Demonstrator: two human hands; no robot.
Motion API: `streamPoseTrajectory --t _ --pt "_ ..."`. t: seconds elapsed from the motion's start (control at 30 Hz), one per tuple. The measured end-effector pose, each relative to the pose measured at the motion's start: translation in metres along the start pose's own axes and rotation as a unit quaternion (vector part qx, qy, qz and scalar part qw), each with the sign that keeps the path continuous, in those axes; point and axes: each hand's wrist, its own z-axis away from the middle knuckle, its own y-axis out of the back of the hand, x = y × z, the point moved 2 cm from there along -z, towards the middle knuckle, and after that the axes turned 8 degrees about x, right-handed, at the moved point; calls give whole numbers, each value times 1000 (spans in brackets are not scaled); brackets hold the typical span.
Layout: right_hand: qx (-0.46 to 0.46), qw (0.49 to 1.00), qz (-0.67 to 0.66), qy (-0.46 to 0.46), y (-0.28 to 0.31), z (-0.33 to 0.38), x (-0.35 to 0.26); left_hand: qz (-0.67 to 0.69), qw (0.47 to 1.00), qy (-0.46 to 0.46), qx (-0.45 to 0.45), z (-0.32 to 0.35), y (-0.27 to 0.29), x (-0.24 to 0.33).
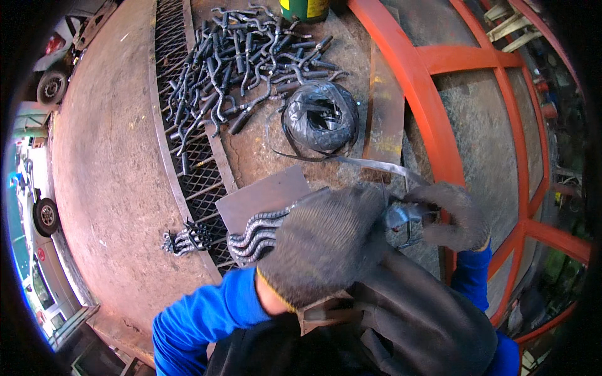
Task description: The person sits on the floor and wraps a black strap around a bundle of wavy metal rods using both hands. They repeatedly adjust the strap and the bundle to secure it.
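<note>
I see left hand gripping bundle of bent rods, right hand pinching strap past fingertips. Can far ahead, contents hidden. Loose rods beyond; bare table left of fingers.

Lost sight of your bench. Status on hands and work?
Left hand gloved, gripping bundle of bent hoses. Right hand pulling strap off the black coil. Nothing blocking.

Gloves: grey knit | sleeves: blue | frame: orange-red | rubber hoses: black, ribbed | tape roll: black | tabletop: rust-brown
</note>
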Motion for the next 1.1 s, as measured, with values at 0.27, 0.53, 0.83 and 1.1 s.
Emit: streamPoseTrajectory --t 0.27,0.53,0.83,1.1 --pt "-12 991 -15 -135 -3 23 18 -216 947 -232 55 -67 19 -19" --pt "-214 974 -32 -60 -73 24 51 -191 967 -134 -101 -38 17 -58" --pt "-85 993 -77 -31 -89 27 58 -161 975 -126 -81 -22 23 -50" --pt "87 966 -168 -178 -114 5 85 -186 967 -160 -71 -20 16 -39"
